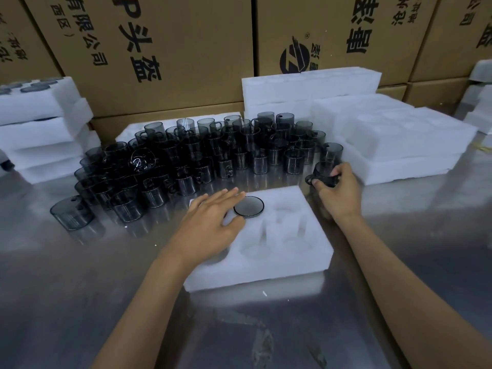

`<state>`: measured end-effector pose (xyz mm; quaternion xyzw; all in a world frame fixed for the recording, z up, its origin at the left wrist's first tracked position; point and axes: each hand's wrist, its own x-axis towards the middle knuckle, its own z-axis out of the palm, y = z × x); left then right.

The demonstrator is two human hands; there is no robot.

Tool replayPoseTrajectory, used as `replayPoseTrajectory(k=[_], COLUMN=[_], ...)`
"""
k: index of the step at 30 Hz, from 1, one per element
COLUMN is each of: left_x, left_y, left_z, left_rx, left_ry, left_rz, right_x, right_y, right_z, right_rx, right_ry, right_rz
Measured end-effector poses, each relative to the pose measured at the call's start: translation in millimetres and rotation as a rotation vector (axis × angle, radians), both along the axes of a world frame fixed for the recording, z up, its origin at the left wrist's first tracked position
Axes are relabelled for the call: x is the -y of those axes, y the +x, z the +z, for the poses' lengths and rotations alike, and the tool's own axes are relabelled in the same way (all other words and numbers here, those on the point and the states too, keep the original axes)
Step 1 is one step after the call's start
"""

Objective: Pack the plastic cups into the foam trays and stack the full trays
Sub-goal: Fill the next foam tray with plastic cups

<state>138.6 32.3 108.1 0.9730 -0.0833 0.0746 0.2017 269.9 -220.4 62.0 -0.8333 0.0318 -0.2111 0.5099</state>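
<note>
A white foam tray (300, 259) with round pockets lies on the steel table in front of me. One dark smoky cup (249, 206) sits bottom-up in a far pocket; the other visible pockets hold nothing. My left hand (210, 222) rests flat on the tray's left side, fingers straight, next to that cup. My right hand (339, 190) grips another dark cup (323, 173) by its side, just beyond the tray's far right corner. A dense crowd of several more cups (202, 158) stands on the table behind the tray.
A stack of foam trays (394, 145) stands at the right, with more foam trays (40, 134) piled at the left, the top one holding cups. Cardboard boxes (165, 49) wall off the back. One lone cup (71, 213) stands at the left front.
</note>
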Motion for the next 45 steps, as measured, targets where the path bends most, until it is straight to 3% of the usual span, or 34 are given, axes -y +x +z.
replayPoseTrajectory(k=[5,12,18,24,31,37,45], left_x=[1.5,27.1,63.8,65.4,62.0,60.5,63.2], left_y=[-7.6,-19.8,-4.9,1.4,9.6,12.8,3.2], left_z=[6.6,19.5,29.0,12.8,3.4,-2.0,3.5], left_rx=[0.006,0.301,0.329,0.296,0.168,0.09,0.129], left_ry=[-0.207,-0.451,-0.515,-0.552,-0.384,-0.388,-0.451], left_rz=[0.044,0.029,-0.141,-0.101,-0.017,-0.045,-0.011], right_x=[-3.3,-21.2,-33.2,-31.1,-28.5,-27.9,-21.0], right_y=[-36.7,-96.2,-113.1,-108.1,-98.2,-92.1,-92.5], right_z=[11.9,42.1,38.4,37.5,27.1,21.3,23.4], right_rx=[0.243,0.576,0.626,0.538,0.306,0.209,0.059], right_ry=[0.094,-0.007,-0.007,0.057,0.123,0.19,0.041], right_rz=[0.067,0.233,0.389,0.45,0.539,0.53,0.466])
